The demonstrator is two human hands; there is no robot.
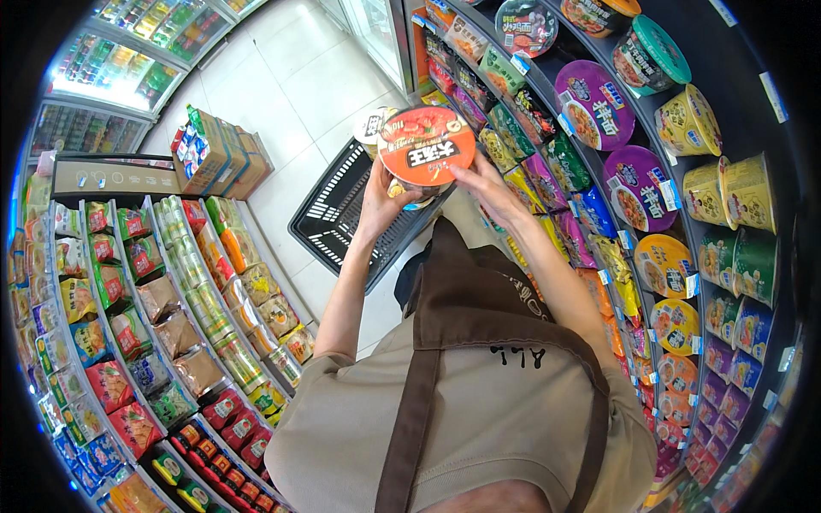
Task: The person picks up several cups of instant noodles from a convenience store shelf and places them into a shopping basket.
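A round instant noodle bowl with a red-orange lid (428, 149) is held between my two hands, its printed lid facing up. My left hand (388, 200) grips its near left side, the thumb along the lower edge. On the right side, my right hand (482, 186) holds the rim with its fingertips on the lid. Below is a black plastic shopping basket (340, 218) with slotted walls. Another noodle cup with a pale lid (370, 125) shows partly behind the bowl, at the basket's far end. More packaging shows beneath the bowl, mostly hidden.
On the right, shelves hold purple noodle bowls (641, 186), yellow noodle cups (747, 189) and bagged noodles (542, 183). Racks of packaged food (173, 301) line the left. Cardboard cartons (224, 157) stand at the rack's end. Drinks coolers (115, 70) are farther off, across the tiled floor (301, 70).
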